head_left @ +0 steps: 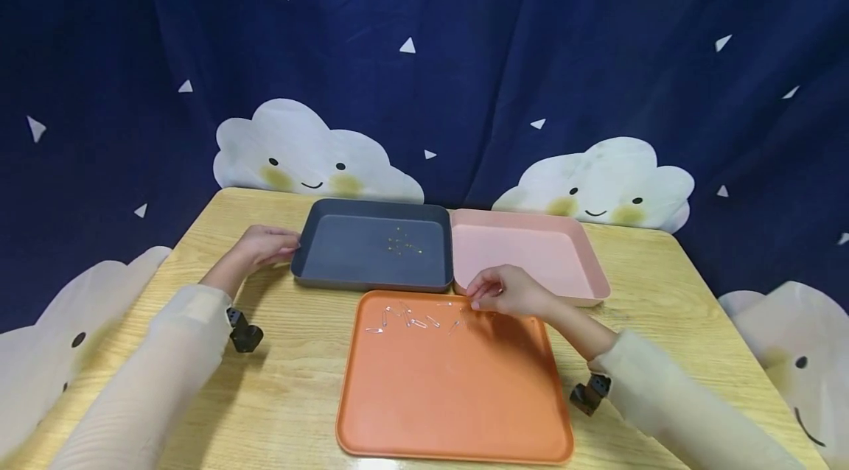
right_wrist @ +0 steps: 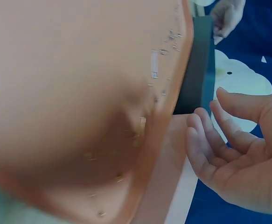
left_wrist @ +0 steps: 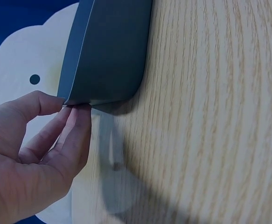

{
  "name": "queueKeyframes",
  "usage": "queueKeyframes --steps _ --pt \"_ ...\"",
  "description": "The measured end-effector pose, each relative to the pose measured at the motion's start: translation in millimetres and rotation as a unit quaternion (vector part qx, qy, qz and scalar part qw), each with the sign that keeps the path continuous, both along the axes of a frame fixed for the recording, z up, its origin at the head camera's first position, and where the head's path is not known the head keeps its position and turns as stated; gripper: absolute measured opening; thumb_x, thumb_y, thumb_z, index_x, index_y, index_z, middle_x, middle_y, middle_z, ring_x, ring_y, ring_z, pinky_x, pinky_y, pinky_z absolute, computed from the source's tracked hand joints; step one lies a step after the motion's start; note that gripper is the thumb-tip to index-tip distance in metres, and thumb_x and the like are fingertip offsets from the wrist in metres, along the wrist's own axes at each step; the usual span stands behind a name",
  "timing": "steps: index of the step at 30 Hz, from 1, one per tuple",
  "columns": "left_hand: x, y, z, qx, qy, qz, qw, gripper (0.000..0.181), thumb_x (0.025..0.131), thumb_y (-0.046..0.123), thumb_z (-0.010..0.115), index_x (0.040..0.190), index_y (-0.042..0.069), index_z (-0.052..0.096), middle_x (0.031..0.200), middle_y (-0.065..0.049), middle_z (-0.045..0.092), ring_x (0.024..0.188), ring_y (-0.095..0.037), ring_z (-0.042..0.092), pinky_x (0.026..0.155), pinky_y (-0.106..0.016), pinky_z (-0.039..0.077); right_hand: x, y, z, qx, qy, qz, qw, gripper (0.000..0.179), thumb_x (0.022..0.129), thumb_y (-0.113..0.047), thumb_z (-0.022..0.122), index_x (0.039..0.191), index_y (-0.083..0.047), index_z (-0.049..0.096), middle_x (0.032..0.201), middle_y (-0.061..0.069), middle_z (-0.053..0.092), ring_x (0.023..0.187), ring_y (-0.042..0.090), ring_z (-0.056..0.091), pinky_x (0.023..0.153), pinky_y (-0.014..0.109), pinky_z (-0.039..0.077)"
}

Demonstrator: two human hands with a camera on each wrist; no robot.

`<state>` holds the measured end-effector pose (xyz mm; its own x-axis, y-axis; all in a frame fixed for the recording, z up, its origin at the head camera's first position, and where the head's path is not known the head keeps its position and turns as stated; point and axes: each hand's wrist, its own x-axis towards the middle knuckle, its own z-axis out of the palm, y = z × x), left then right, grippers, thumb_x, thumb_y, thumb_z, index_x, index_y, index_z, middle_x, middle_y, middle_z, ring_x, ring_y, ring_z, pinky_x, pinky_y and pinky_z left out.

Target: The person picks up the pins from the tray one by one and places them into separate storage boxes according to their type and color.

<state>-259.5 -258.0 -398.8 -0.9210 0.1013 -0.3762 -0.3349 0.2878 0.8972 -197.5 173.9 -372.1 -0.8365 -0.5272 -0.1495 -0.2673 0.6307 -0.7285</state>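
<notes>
My left hand (head_left: 265, 245) pinches the rim of the dark grey tray (head_left: 345, 249) at its left end; the left wrist view shows thumb and fingers on the corner (left_wrist: 108, 60). Small gold-coloured pins (head_left: 399, 244) lie inside that tray. My right hand (head_left: 507, 292) hovers over the far edge of the orange tray (head_left: 458, 396), its fingers loosely bent, with nothing visible between them in the right wrist view. Several silver safety pins (head_left: 418, 323) are scattered along this tray's far side. Small gold-coloured pins (right_wrist: 90, 155) show near the right hand's shadow, blurred.
A pink tray (head_left: 517, 249) stands against the grey tray's right side, behind the orange one. All three are on a wooden table (head_left: 292, 381). A dark blue curtain (head_left: 464, 72) with cloud prints hangs behind the table.
</notes>
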Motion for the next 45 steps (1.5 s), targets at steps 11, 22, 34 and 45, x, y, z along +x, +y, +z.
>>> queueKeyframes --steps 11,22,34,45 --pt "-1.0 0.0 1.2 -0.016 0.002 -0.003 0.9999 0.052 0.097 0.009 0.051 0.139 -0.017 0.035 0.133 -0.025 0.054 0.076 0.007 0.061 0.085 -0.017 0.058 33.1 22.7 -15.7 0.123 0.113 0.013 0.9858 0.025 0.075 -0.009 0.079 0.093 0.001 0.066 0.080 0.007 0.067 0.072 0.011 0.061 0.064 0.018 0.051" --pt "4.3 3.7 -0.4 -0.024 -0.004 -0.007 0.9997 0.052 0.097 0.010 0.048 0.140 -0.016 0.034 0.145 -0.033 0.039 0.082 0.006 0.060 0.092 -0.020 0.056 44.0 14.4 -21.6 0.124 0.134 0.038 0.9824 0.020 0.073 -0.006 0.081 0.088 -0.001 0.068 0.078 0.005 0.068 0.069 0.008 0.062 0.061 0.013 0.050" --pt "0.2 2.4 -0.4 -0.039 -0.010 -0.004 0.9992 0.052 0.097 0.011 0.049 0.141 -0.013 0.036 0.146 -0.030 0.039 0.077 0.009 0.059 0.091 -0.020 0.056 51.9 -8.9 -29.4 0.144 0.137 0.034 0.9795 0.017 0.075 -0.001 0.075 0.067 -0.008 0.063 0.061 -0.004 0.058 0.058 -0.003 0.042 0.052 0.012 0.040" --pt "-0.6 1.3 -1.2 -0.038 -0.012 -0.008 0.9992 0.051 0.098 0.011 0.048 0.141 -0.013 0.035 0.146 -0.031 0.038 0.081 0.007 0.059 0.093 -0.021 0.055 58.9 -15.5 -25.1 0.201 0.102 0.037 0.9735 0.021 0.082 0.006 0.055 0.072 -0.012 0.050 0.069 -0.003 0.045 0.062 0.010 0.039 0.053 0.018 0.032"
